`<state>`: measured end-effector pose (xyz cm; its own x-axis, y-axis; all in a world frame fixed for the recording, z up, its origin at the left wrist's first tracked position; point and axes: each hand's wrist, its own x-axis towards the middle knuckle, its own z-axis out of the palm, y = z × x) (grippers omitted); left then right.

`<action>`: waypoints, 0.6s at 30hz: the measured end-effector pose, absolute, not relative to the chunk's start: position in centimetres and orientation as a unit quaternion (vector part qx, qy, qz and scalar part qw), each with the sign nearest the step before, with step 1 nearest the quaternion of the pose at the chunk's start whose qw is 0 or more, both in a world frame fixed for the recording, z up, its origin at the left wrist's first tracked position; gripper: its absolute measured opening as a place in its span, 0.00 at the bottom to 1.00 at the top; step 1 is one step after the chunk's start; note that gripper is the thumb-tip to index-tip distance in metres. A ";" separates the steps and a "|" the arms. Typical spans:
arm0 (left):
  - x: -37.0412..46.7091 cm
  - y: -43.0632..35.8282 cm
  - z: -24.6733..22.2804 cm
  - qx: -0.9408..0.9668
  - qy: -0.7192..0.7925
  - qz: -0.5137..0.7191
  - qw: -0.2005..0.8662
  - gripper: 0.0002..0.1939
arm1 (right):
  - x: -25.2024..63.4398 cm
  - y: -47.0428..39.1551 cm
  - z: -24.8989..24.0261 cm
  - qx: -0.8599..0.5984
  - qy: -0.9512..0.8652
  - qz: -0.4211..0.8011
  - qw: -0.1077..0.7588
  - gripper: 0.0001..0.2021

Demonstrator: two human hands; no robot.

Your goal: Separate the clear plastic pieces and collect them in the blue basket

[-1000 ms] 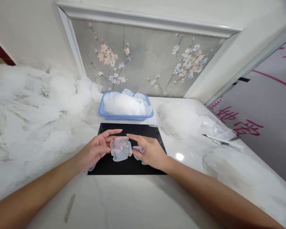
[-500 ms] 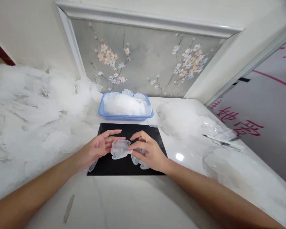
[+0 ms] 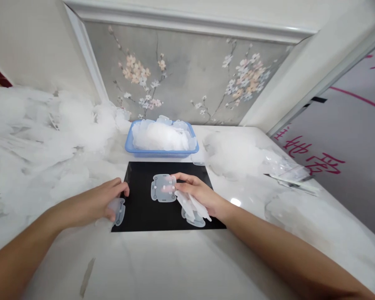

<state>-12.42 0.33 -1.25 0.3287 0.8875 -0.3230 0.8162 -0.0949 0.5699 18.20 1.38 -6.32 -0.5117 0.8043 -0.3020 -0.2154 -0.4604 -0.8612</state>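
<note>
My right hand (image 3: 201,193) pinches a translucent white plastic piece (image 3: 163,188) by its right edge over the black mat (image 3: 143,216). More white pieces (image 3: 192,205) hang beneath its fingers, above another clear piece (image 3: 196,221) at the mat's lower right. At the mat's lower left corner, my left hand (image 3: 104,200) has its fingers and thumb curled round a clear piece (image 3: 120,211), which lies partly over the mat's edge.
A blue basket (image 3: 162,154) full of translucent pieces stands behind the mat. A large heap (image 3: 43,146) of pieces covers the left side. More piles (image 3: 234,154) and a pointed tool (image 3: 292,185) lie on the right.
My left hand has moved left and down, away from the central piece, to the piece at the mat's corner. The central piece now shows flatter and squarer in my right hand's fingers.
</note>
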 end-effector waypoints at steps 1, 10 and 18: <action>-12.4 0.4 -1.2 0.729 0.582 0.024 0.360 0.17 | 18.2 1.4 -6.3 -0.368 -0.401 0.771 0.329 0.18; -7.6 0.7 -3.2 0.565 0.545 0.273 0.557 0.17 | 18.1 1.2 -6.4 -0.368 -0.406 0.763 0.343 0.18; -6.0 0.4 -5.1 0.392 0.465 0.364 0.706 0.13 | 18.7 1.8 -6.9 -0.436 -0.509 0.602 0.434 0.12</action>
<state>-5.97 0.45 -5.06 0.3032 0.8780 -0.3704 -0.1501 0.4278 0.8913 18.71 1.77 -6.93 -0.2431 0.9664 -0.0831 -0.0796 -0.1052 -0.9913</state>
